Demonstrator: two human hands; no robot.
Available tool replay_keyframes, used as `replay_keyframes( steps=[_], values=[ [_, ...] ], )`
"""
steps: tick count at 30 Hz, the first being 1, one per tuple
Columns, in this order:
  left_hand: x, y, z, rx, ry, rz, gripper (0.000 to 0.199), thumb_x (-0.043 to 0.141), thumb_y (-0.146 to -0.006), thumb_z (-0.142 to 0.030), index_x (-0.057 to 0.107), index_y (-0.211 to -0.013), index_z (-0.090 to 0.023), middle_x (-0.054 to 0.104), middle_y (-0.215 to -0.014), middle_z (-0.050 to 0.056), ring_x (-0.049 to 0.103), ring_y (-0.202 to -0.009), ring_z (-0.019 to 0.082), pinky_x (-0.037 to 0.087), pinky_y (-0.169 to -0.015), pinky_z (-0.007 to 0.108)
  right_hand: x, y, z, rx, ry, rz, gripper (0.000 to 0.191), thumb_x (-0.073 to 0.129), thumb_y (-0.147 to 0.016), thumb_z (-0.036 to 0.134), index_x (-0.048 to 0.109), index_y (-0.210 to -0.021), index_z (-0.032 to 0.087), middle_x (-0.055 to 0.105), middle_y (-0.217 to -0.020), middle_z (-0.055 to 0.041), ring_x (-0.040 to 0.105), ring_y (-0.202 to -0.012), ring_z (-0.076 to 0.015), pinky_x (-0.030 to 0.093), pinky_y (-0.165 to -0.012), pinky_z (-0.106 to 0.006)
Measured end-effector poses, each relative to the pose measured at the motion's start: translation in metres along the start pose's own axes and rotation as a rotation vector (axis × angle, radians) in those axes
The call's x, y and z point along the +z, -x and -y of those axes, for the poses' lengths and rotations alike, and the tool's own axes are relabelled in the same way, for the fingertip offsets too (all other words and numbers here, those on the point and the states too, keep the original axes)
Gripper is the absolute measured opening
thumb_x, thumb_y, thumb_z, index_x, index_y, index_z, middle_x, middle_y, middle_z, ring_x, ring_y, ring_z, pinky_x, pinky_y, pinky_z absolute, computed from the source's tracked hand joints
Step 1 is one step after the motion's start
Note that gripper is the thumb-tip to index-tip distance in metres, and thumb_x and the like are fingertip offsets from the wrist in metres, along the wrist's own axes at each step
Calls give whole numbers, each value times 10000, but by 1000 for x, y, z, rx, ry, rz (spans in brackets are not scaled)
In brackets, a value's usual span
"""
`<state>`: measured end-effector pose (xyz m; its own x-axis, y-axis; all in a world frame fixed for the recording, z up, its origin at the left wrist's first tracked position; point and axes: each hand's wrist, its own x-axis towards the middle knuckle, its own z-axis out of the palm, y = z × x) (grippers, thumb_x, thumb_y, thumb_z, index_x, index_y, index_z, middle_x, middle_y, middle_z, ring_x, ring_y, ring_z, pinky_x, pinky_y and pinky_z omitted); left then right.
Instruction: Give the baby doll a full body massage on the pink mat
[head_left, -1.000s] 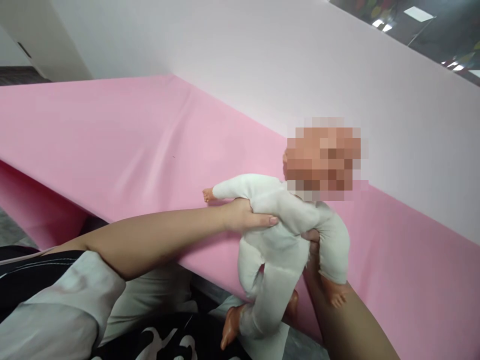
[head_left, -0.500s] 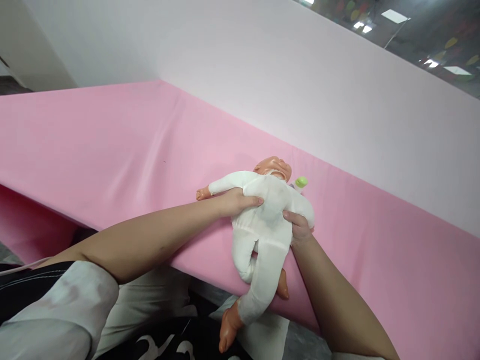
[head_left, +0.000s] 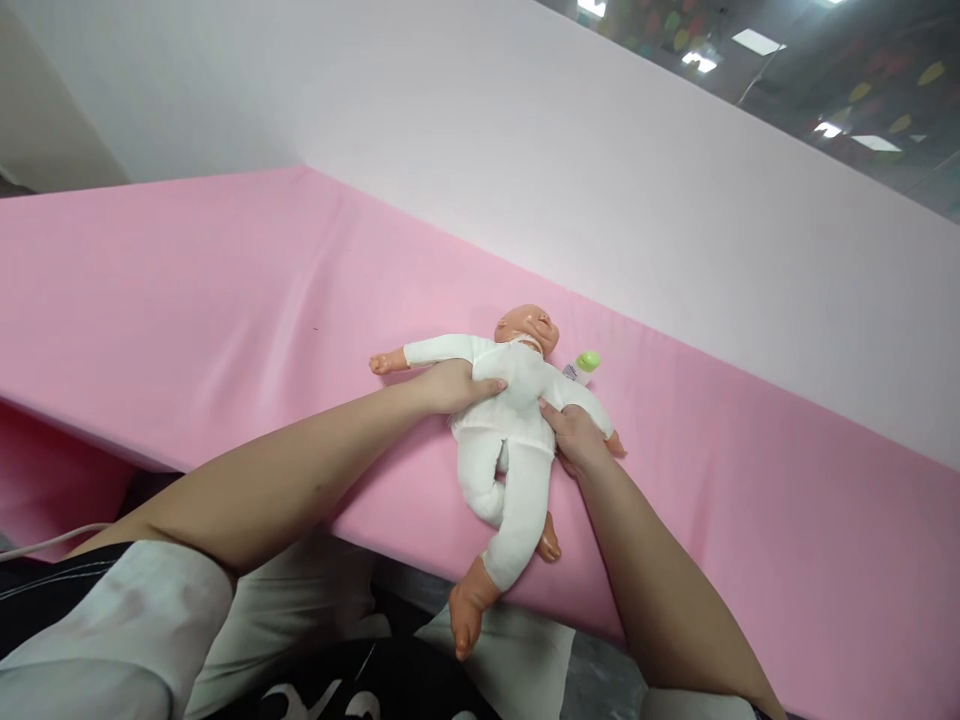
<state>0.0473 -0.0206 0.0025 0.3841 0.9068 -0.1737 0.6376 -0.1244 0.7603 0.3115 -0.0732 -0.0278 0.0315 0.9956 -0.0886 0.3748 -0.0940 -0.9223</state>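
A baby doll point(head_left: 521, 385) with a white cloth body lies face up on the pink surface point(head_left: 405, 270), its head toward the wall and one foot hanging past the front edge. My left hand point(head_left: 461, 387) grips the doll's torso on the left side, thumb on the chest, the other fingers hidden beneath. On the opposite side my right hand point(head_left: 577, 430) holds the torso just under the doll's arm, its thumb on the front. A small bottle with a green cap point(head_left: 588, 361) lies beside the doll's shoulder.
Behind the pink surface stands a white wall point(head_left: 525, 150), with a dark glossy panel reflecting lights at the upper right. My legs point(head_left: 300, 610) are below the front edge. A thin pale cable point(head_left: 60, 540) runs by my left arm.
The doll now looks lower against the surface, and its head and right-side arm show more fully. Both hands still hold the torso. The view has shifted slightly.
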Motion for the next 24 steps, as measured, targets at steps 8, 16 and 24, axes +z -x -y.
replay_keyframes(
  steps=[8,16,24],
  values=[
    [-5,-5,1,-1,-415,-78,860,378,-838,-926,776,-901,-167,773,-878,161,710,-892,358,480,-874,422,-8,-3,11,0,650,-157,613,534,-919,782,539,-616,249,659,-619,-34,596,-615,-224,411,-621,-337],
    [-8,3,-5,84,-475,-146,726,391,-903,-827,718,-839,-182,736,-816,141,670,-801,331,434,-761,408,-3,6,18,-139,815,-282,473,566,-961,602,558,-645,250,649,-635,-16,547,-623,-207,352,-638,-333],
    [-15,12,-3,351,-361,-12,222,605,-851,-444,652,-786,-237,707,-769,19,636,-717,224,387,-655,329,0,10,12,-457,554,-185,248,551,-964,322,743,-1111,265,781,-1154,-52,713,-1032,-251,551,-935,-394]
  ],
)
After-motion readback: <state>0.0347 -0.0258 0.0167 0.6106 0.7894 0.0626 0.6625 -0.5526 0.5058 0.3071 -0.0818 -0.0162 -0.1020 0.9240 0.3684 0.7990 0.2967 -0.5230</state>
